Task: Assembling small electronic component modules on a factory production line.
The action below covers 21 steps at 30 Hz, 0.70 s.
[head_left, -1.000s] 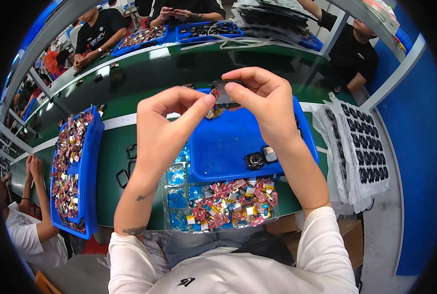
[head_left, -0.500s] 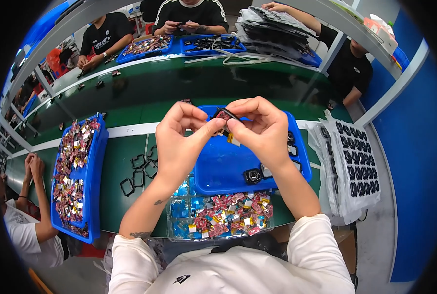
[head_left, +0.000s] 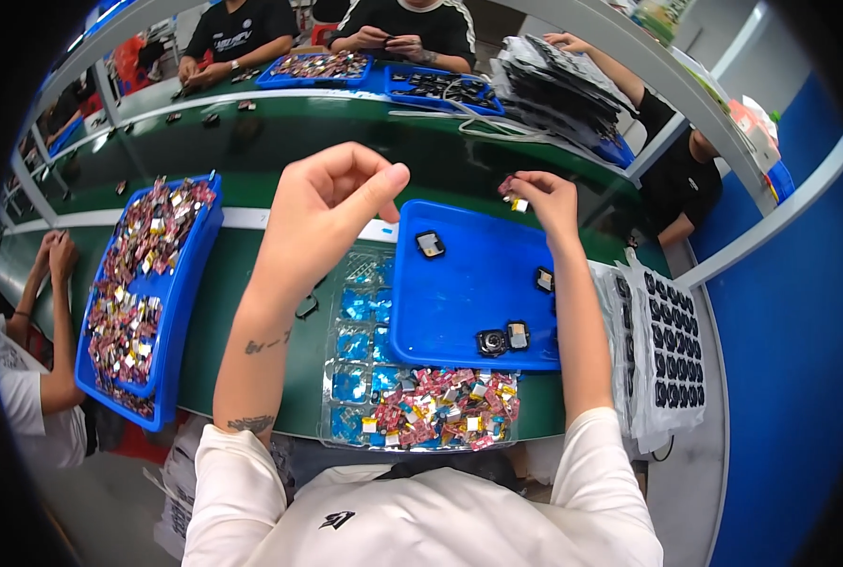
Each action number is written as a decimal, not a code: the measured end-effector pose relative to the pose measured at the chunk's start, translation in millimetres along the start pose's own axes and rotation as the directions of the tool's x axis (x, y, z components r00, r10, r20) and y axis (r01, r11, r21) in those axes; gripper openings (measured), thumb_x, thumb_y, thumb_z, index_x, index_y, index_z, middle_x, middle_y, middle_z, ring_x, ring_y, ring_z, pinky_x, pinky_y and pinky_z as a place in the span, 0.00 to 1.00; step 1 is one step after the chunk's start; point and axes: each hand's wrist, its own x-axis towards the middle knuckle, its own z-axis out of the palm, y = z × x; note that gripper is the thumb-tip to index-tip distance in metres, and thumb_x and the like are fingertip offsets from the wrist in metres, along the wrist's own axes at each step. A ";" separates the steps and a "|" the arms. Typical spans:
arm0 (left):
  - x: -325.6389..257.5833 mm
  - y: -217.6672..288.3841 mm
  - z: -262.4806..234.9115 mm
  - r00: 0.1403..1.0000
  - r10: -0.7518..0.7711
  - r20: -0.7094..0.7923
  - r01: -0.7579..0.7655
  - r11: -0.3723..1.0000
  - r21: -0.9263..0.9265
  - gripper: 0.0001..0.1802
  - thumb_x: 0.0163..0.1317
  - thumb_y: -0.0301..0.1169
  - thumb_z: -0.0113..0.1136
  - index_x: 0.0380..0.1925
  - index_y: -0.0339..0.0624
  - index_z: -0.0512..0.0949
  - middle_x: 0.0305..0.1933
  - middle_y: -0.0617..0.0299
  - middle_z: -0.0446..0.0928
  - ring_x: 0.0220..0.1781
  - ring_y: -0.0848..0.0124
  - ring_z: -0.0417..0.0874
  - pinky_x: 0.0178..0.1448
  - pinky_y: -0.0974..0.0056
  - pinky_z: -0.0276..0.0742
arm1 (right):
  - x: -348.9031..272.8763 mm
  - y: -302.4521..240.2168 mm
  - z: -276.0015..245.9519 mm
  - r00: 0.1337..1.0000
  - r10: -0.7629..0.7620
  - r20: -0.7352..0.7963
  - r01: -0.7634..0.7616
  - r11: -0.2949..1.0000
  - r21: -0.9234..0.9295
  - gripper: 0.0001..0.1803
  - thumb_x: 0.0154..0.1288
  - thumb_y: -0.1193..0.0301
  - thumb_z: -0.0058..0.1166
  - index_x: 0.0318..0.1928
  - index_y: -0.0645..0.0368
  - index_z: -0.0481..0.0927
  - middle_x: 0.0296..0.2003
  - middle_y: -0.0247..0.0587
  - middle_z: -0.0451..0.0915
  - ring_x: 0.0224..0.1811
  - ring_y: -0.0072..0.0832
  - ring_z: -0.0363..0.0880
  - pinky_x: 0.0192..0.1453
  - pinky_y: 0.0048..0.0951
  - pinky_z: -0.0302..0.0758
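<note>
My right hand [head_left: 551, 203] is raised over the far side of the blue tray [head_left: 459, 317]. Its thumb and fingers pinch a small red circuit board [head_left: 508, 186] with a yellow-and-white part hanging below. My left hand [head_left: 322, 203] hovers left of the tray, fingers curled in and thumb against them, with nothing showing in its grip. Inside the tray a black-framed piece with a grey face [head_left: 430, 244] lies alone at the far left. Another grey-faced piece [head_left: 518, 335] sits beside a black round-centred housing [head_left: 491, 342]; my right forearm hides the tray's right side.
A clear compartment tray [head_left: 346, 430] with blue film and heaped circuit boards lies nearest me. Left stands a long blue bin [head_left: 192, 302] of boards. Stacked trays of black housings [head_left: 672, 331] are at the right. Co-workers sit across the green conveyor [head_left: 346, 142] and at far left.
My hands have parted: the right has moved right with the circuit board, the left has drawn left. The black frame they held together has left their grip. The view has shifted slightly.
</note>
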 end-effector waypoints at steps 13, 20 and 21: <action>-12.4 11.2 -26.1 0.987 0.160 -0.022 -0.160 0.987 0.031 0.10 0.62 0.34 0.61 0.31 0.37 0.79 0.24 0.68 0.78 0.29 0.83 0.76 0.33 0.78 0.64 | 49.2 90.3 -13.0 0.998 0.020 -0.066 -0.040 0.947 -0.320 0.08 0.51 0.73 0.64 0.34 0.61 0.85 0.28 0.35 0.83 0.31 0.19 0.79 0.40 0.22 0.74; -10.2 12.2 -11.7 0.989 0.125 0.078 -0.130 0.990 0.061 0.10 0.63 0.30 0.58 0.29 0.32 0.79 0.21 0.65 0.77 0.23 0.83 0.75 0.27 0.75 0.69 | -119.1 -65.0 63.6 0.735 -0.005 0.678 0.021 1.000 -0.015 0.06 0.50 0.84 0.57 0.29 0.63 0.77 0.31 0.36 0.78 0.32 0.20 0.77 0.36 0.21 0.74; -10.5 8.0 -10.0 0.990 0.117 0.082 -0.122 0.991 0.055 0.10 0.63 0.30 0.58 0.29 0.32 0.79 0.21 0.65 0.77 0.23 0.83 0.75 0.27 0.75 0.69 | -135.6 -74.1 77.5 0.682 0.000 0.731 -0.022 1.000 0.021 0.07 0.49 0.80 0.65 0.28 0.63 0.78 0.37 0.43 0.82 0.38 0.28 0.81 0.43 0.28 0.77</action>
